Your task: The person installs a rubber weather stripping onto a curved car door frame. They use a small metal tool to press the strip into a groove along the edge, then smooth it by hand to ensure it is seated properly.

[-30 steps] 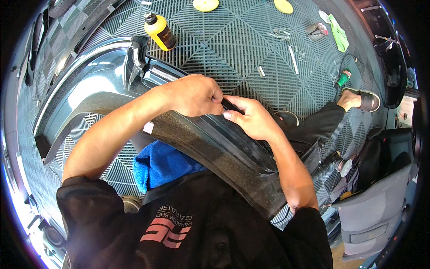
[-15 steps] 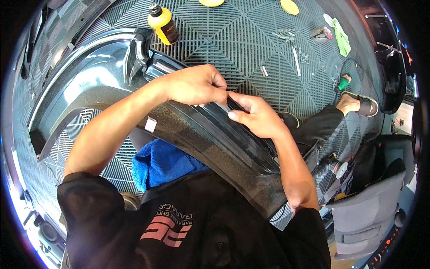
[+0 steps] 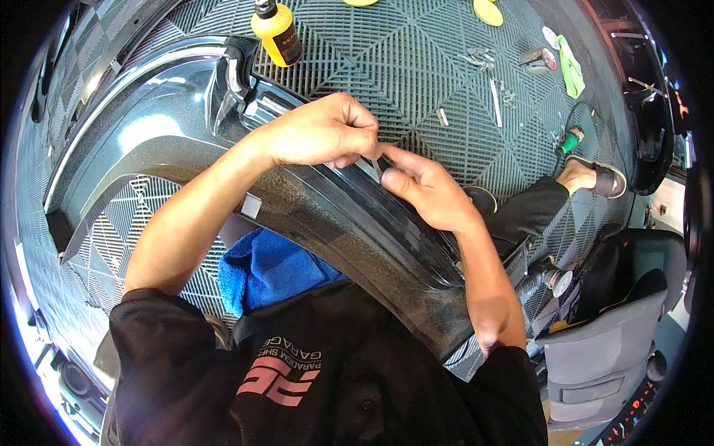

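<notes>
A glossy black car bumper (image 3: 245, 167) lies across in front of me, its dusty inner side facing me. My left hand (image 3: 327, 134) is closed in a pinch over its far edge, fingers curled. My right hand (image 3: 428, 193) meets it there, thumb and forefinger drawn together around the edge. A small pale strip (image 3: 370, 168) shows between the two hands against the dark trim; I cannot make out its kind. What the fingertips pinch is mostly hidden. A blue cloth (image 3: 275, 271) is bunched between the bumper and my body.
A yellow bottle (image 3: 277, 33) with a black cap stands beyond the bumper on the grey grid floor (image 3: 416, 67). Toward the right lie a can (image 3: 537, 61), a green cloth (image 3: 570, 68) and a green bottle (image 3: 571, 140). A grey-and-black seat (image 3: 602, 357) stands at the lower right.
The right thumb has shifted slightly away from the left hand, showing more of the pale strip. Both hands stay at the bumper's far edge. The view has tilted a little.
</notes>
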### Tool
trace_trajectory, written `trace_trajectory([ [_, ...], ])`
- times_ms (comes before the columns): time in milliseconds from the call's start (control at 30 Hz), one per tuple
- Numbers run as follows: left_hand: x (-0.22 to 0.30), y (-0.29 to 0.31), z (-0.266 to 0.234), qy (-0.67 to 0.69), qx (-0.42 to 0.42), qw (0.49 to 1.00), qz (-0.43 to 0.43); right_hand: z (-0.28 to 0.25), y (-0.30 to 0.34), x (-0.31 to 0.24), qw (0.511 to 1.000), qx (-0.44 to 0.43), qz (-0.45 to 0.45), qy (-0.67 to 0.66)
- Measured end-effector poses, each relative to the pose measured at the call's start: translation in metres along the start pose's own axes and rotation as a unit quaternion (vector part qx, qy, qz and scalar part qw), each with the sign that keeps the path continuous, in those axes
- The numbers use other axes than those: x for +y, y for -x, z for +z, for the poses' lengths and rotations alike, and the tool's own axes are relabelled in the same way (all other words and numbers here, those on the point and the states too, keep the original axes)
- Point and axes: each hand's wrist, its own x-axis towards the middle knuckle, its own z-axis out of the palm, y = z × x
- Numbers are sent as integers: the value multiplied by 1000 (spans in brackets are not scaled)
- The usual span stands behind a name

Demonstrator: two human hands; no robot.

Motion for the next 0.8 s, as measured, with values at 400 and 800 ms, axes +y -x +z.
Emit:
trace_trajectory([
  [400,-3,4,-9,139,11,988,59,24,-8,-20,991,79,-6,109],
  [800,-7,5,-15,252,23,965,66,8,-18,-29,997,-50,15,56],
])
